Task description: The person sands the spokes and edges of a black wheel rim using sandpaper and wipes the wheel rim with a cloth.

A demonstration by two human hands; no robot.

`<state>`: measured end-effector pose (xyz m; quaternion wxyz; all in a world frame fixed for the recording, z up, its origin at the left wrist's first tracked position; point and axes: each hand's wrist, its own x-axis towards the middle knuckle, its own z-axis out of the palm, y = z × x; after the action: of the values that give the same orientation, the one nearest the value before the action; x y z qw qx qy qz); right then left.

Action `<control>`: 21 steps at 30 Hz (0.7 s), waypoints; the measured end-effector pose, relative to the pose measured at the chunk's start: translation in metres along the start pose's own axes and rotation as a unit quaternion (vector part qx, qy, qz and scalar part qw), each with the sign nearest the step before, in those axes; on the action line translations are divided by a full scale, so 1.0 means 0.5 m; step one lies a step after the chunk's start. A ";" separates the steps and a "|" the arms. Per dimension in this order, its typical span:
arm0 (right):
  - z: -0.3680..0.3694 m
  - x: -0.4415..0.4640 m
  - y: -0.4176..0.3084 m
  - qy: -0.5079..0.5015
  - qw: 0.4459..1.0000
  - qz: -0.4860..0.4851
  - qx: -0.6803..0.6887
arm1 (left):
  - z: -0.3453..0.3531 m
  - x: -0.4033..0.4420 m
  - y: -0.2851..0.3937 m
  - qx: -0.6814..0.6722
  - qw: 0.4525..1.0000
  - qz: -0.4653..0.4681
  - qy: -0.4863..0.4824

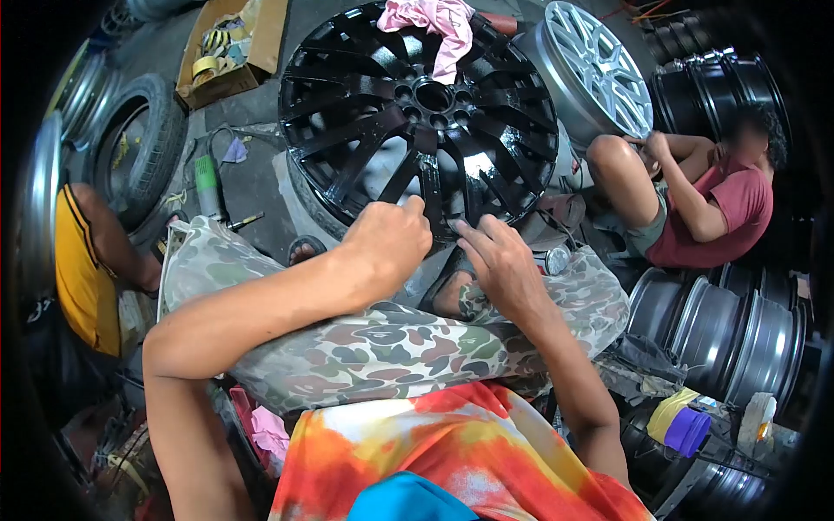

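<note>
A glossy black wheel rim (408,178) lies in front of me, with a pink cloth (447,43) draped over its far edge. My left hand (388,247) is at the rim's near edge, its fingers curled together; what they hold, if anything, is hidden. Beside it on the right, my right hand (504,265) is near the same edge with its fingers partly stretched and spread, and nothing shows in it. Black spokes and the round centre hub lie beyond both hands.
A silver rim (599,65) leans at the upper right, near a seated person in a red shirt (738,213). Stacked rims (721,334) stand at the right. A cardboard box (261,43), a tire (152,143) and a green tool (207,182) are at the left, near another person's leg (113,234).
</note>
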<state>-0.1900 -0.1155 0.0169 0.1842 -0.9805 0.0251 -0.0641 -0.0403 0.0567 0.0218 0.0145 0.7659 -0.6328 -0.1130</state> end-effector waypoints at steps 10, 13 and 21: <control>-0.046 0.037 0.004 -0.089 0.994 -0.033 -0.052 | -0.030 -0.008 -0.014 -0.036 0.999 -0.005 -0.023; -0.008 0.069 0.013 -0.090 0.995 -0.031 -0.034 | -0.014 -0.008 -0.025 -0.065 0.997 0.034 0.032; -0.111 0.061 0.040 -0.082 0.990 0.055 0.099 | -0.007 -0.002 -0.051 -0.092 0.990 0.046 0.093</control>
<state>-0.1680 -0.1564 0.0645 0.2849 -0.9565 0.0572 0.0249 -0.0151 0.0623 0.0209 0.1489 0.7386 -0.6501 -0.0982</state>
